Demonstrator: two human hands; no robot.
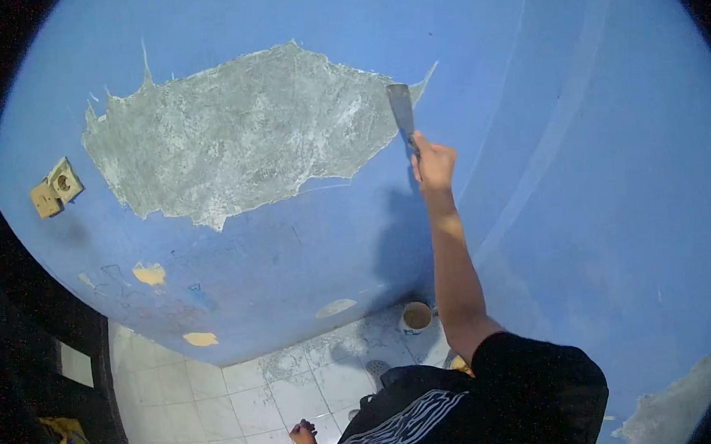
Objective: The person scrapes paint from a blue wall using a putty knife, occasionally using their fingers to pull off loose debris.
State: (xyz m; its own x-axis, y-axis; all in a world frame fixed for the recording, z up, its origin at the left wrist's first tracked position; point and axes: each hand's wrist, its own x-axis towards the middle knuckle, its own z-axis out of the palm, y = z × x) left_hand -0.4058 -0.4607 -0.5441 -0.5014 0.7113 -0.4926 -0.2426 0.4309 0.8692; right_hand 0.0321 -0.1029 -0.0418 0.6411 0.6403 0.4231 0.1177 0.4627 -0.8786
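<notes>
My right hand (435,164) is raised to the blue wall (357,254) and closed round the handle of a putty knife (400,105). The blade points up and lies at the right edge of a large bare grey patch (244,131) with ragged borders. Whether the blade presses on the wall or is just off it I cannot tell. Down by my body, my left hand (303,433) is small in view with its fingers curled; something dark shows at them, too small to name.
A white bucket (416,317) stands on the floor against the wall. Pale flakes lie scattered over the white floor tiles (253,407). A power socket (63,182) hangs loose at the left. Smaller patches (149,274) mark the lower wall. Another grey patch (676,402) is at lower right.
</notes>
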